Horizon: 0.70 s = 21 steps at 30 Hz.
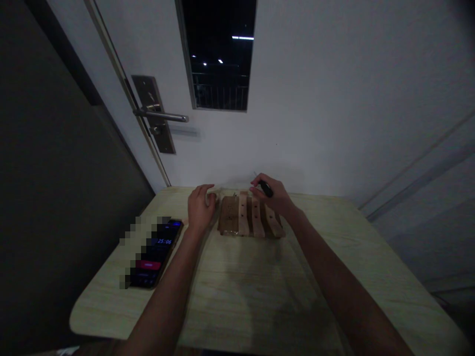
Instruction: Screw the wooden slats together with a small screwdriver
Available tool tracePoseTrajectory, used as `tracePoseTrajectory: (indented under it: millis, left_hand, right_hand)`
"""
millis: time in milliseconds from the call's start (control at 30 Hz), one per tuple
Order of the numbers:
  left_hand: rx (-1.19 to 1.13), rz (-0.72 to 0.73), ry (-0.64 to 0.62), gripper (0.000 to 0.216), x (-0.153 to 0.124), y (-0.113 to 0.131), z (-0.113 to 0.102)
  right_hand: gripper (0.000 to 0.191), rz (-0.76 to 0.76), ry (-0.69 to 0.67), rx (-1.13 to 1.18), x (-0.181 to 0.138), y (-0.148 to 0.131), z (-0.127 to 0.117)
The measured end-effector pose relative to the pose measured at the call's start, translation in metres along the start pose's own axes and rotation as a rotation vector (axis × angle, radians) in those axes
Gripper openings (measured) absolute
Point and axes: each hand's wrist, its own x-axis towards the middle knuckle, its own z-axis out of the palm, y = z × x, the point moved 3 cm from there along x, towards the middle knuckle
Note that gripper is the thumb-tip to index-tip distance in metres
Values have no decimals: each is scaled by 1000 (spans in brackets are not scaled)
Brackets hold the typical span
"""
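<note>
A wooden board with several raised slats (245,217) lies on the pale table (260,287) near its far edge. My right hand (274,198) is over the board's right end, fingers closed around a small screwdriver with a dark handle (264,187) whose thin tip points up and left. My left hand (199,206) rests on the table just left of the board. Its fingers are curled around a small pale thing that I cannot make out.
A phone (158,252) with a lit screen showing a timer lies at the table's left side. Behind the table stand a white wall and a door with a metal lever handle (161,116). A dark narrow window (220,54) sits above.
</note>
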Motion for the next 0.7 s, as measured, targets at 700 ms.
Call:
tracePoseTrajectory:
  millis: [700]
  left_hand:
    - [323, 157, -332, 34, -15, -2, 25]
  right_hand:
    - [7, 24, -201, -164, -8, 1, 0]
